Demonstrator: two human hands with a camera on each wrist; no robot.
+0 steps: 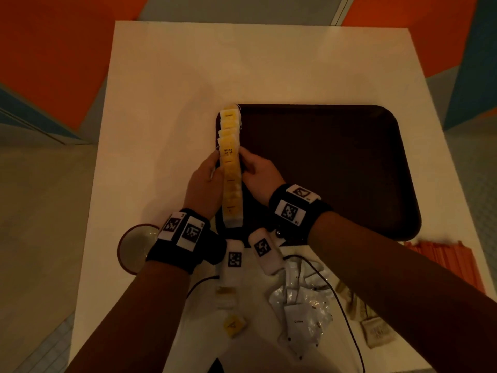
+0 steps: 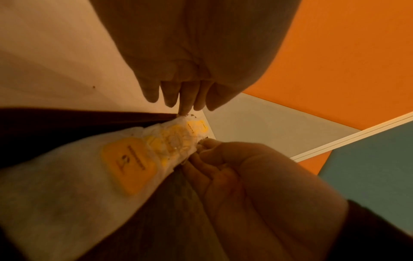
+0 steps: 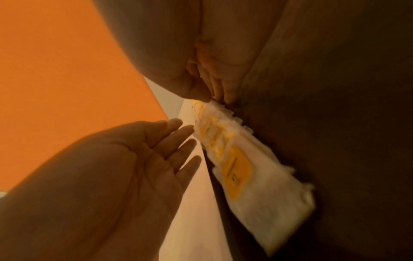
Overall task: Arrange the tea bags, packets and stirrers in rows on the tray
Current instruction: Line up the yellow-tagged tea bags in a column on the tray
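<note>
One small round dish point(image 1: 134, 247) with a dark rim was seen at the left of the white tabletop point(image 1: 166, 84), partly hidden under the left wrist. Just right of it, the left hand point(image 1: 203, 181) was laid against the left side of a long row of overlapping yellow-labelled tea bags point(image 1: 230, 168); in the right wrist view its fingers point(image 3: 178, 134) were shown straight and spread, touching the row's edge with nothing gripped. The row was set along the left edge of the dark tray point(image 1: 336, 162), running from the far corner to the near rim. The right hand point(image 1: 259, 173) was placed against the row's right side; in the left wrist view its fingers point(image 2: 201, 159) were seen loosely curled at the bags' edge, though whether a bag was actually pinched could not be told. Nearer the person, a single yellow tea bag point(image 1: 234, 325), a heap of white packets point(image 1: 298, 305) and some brownish packets point(image 1: 376, 329) were left loose on the tabletop. At the far right, orange stirrers point(image 1: 443, 261) were lying in a bundle just beside the tray's near corner.
</note>
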